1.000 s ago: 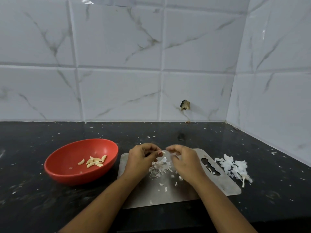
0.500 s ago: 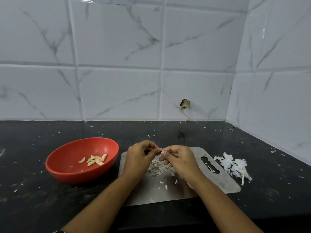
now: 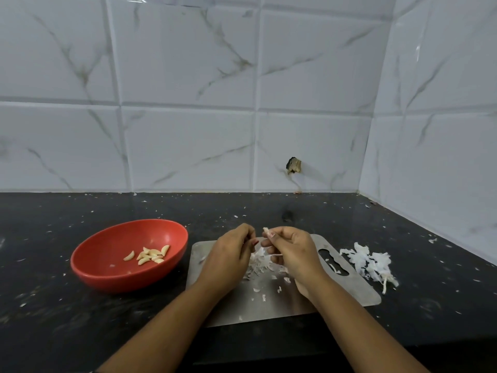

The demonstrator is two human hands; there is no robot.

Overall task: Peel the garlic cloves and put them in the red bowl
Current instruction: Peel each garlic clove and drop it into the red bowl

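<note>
A: What differs from half a second before?
B: The hands, then joined on the garlic clove (image 3: 266,231), now stand apart; the clove stays with the right hand (image 3: 293,254)
A: Hand pose?
B: The right hand pinches the clove at its fingertips, above the steel board (image 3: 242,305). The left hand (image 3: 230,255) is curled; whether it holds skin cannot be told
A: Surroundings?
B: The red bowl (image 3: 94,275) with peeled cloves (image 3: 150,256) lies at 9 o'clock of the board; peel heap (image 3: 371,265) at 3 o'clock; black table (image 3: 53,305); marbled tile wall (image 3: 188,103) at 12 o'clock
</note>
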